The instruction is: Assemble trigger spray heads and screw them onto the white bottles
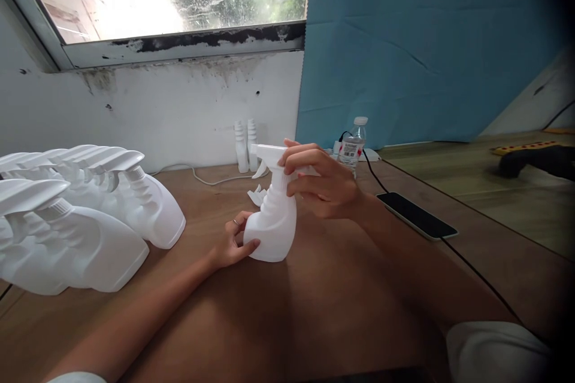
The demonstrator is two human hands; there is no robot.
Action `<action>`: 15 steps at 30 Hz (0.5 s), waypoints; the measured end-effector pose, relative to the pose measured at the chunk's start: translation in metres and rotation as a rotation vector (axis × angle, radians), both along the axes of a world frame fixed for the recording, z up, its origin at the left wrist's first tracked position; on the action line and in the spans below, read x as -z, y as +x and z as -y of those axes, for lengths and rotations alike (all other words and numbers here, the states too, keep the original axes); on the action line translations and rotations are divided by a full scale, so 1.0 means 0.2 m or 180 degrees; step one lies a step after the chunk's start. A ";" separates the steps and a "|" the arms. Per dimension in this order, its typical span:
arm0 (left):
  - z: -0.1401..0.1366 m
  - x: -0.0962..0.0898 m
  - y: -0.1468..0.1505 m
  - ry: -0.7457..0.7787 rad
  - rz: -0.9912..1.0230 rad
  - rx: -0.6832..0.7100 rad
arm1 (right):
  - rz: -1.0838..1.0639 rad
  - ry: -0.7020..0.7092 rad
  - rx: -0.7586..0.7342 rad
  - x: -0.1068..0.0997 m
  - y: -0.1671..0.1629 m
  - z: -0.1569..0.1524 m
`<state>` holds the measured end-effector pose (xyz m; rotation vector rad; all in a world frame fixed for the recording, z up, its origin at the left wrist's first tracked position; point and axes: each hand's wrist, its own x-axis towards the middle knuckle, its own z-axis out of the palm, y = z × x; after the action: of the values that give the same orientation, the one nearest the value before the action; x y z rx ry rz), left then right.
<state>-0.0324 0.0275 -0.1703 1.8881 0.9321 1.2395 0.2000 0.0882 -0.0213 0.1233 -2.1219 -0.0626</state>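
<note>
A white spray bottle (275, 230) stands nearly upright on the brown table in front of me, its nozzle pointing left. My left hand (232, 242) is closed around the lower left side of its body, thumb in front. Up at the neck, my right hand (321, 178) grips the trigger sprayer head (269, 155) from the right, fingers curled over its back. Just behind the bottle lie small white plastic pieces (257, 195), partly hidden by it.
Several white spray bottles (103, 245) stand in rows at the left. Two narrow white ribbed pieces (241, 146) stand by the wall. A clear water bottle (353, 146), a phone (417, 215) with a black cable and a white cord (206, 181) are on the table (197, 311).
</note>
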 end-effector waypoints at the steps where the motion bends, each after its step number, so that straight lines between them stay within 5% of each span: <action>1: 0.00 0.00 0.00 -0.0074 -0.0010 0.0059 | -0.0103 -0.0184 -0.0141 0.01 -0.01 0.02; 8: 0.01 0.01 0.01 -0.0327 -0.0032 0.0295 | -0.0920 -0.1820 -0.0186 0.02 -0.08 0.05; 15: 0.01 0.01 0.00 -0.0395 -0.0060 0.0331 | 0.0493 -0.3540 -0.1207 0.07 -0.12 0.05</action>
<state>-0.0323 0.0262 -0.1729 1.8293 0.8884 1.0799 0.1752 0.0781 -0.0360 -0.1409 -1.9577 1.3498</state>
